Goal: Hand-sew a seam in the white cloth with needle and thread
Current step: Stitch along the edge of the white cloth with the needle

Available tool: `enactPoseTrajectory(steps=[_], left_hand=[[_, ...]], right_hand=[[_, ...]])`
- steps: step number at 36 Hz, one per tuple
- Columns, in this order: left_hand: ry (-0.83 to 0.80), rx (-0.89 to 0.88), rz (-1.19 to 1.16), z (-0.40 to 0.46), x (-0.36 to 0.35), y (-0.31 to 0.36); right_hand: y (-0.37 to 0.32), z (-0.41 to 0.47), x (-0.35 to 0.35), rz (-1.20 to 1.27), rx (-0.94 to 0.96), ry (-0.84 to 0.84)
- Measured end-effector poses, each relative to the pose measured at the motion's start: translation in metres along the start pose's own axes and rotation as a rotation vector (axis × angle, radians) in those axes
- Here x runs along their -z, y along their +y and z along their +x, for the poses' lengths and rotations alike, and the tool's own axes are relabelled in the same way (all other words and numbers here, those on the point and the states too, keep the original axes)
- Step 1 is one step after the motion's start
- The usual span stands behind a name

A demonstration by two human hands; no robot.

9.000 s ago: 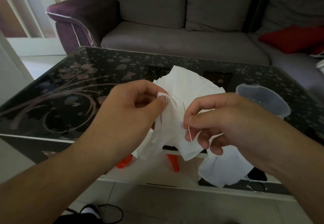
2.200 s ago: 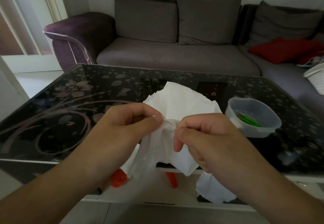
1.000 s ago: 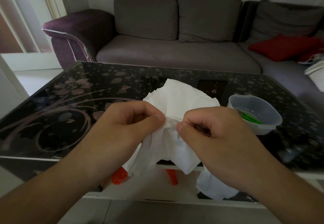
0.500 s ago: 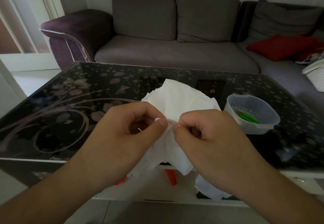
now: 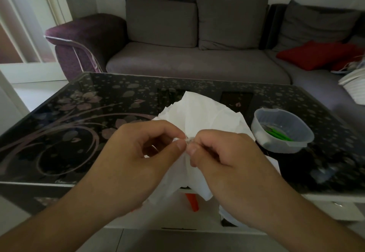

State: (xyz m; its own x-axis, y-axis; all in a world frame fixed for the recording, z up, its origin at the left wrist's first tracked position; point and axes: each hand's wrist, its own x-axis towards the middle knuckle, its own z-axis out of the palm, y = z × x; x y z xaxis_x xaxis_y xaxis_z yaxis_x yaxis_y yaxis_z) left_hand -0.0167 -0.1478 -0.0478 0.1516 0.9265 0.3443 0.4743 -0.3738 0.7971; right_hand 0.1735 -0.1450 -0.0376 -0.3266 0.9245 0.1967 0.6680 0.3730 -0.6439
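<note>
- Left hand (image 5: 136, 159): thumb and forefinger pinching crumpled white cloth (image 5: 199, 113), at 9 o'clock of the pinch point.
- Cloth bunched above near edge of black floral glass table (image 5: 79, 117), tail hanging down at 6.
- Right hand (image 5: 227, 159): pinching same fold; needle not discernible.
- Clear round plastic tub (image 5: 284, 133) at 3, green items inside.

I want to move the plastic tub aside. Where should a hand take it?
Grip the plastic tub by its rim lip on the right, coming from above with the right hand: it stands upright and open, and that side is clear of the white cloth.
</note>
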Motion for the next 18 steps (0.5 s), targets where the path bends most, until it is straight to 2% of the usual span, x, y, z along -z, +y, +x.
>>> enactPoseTrajectory(steps=[5, 18], left_hand=[[0.026, 0.003, 0.025, 0.0, 0.0, 0.002], [0.002, -0.013, 0.06, 0.001, 0.001, 0.001]], right_hand=[[0.002, 0.002, 0.003, 0.041, -0.078, -0.131], [-0.001, 0.003, -0.008, 0.097, -0.094, 0.035]])
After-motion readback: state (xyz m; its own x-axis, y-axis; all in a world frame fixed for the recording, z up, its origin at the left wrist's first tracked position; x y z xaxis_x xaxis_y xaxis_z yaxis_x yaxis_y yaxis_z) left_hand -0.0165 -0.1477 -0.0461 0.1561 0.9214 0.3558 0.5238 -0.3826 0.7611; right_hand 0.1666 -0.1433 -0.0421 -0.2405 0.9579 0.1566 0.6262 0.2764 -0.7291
